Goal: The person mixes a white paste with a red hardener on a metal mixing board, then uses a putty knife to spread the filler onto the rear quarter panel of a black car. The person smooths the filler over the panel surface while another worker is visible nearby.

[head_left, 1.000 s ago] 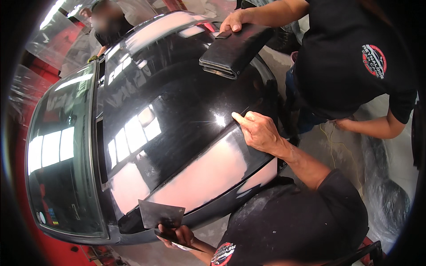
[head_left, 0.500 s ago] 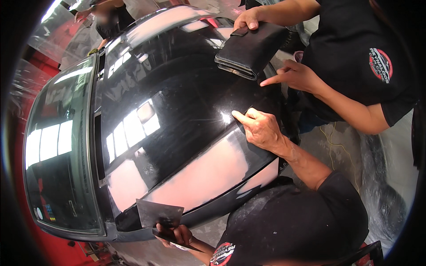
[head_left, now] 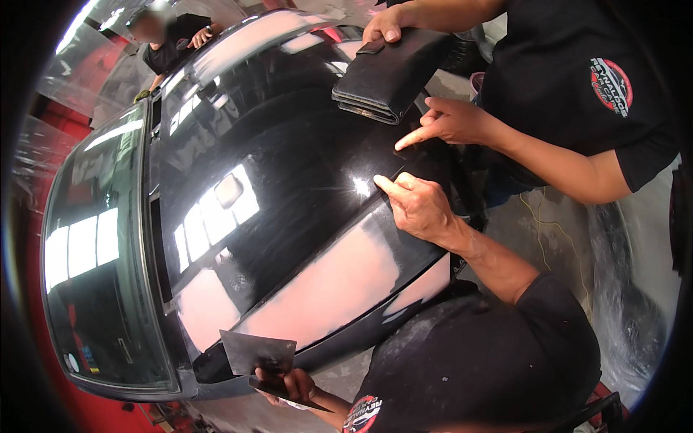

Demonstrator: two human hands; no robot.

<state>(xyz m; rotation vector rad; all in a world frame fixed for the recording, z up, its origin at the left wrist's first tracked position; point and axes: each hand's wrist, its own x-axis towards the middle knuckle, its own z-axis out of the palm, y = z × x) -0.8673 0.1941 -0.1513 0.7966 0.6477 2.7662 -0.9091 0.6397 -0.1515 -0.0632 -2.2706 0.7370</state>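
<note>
My right hand (head_left: 419,206) reaches over the black car hood (head_left: 303,166). Its index finger is stretched out, with the tip at the glossy paint beside a bright glare spot; the other fingers are curled and hold nothing. Low in the picture, my left hand (head_left: 296,386) is closed round two thin dark plates (head_left: 258,351), shaped like filler spreaders. One stands tilted up above the fingers and the other lies across them. Just above my right hand, a co-worker's pointing hand (head_left: 455,123) has its fingertip close over the hood.
Pinkish-white patches (head_left: 325,278) mark the hood's near side and fender. The co-worker's other hand grips a black leather organizer (head_left: 390,76) above the hood. A windshield (head_left: 101,252) lies left. Another person (head_left: 177,43) leans at the far side. A yellow cord (head_left: 541,216) runs across the floor.
The co-worker's pointing finger has moved left and down, closer to mine. The person at the far side has shifted posture. My hands keep nearly the same pose.
</note>
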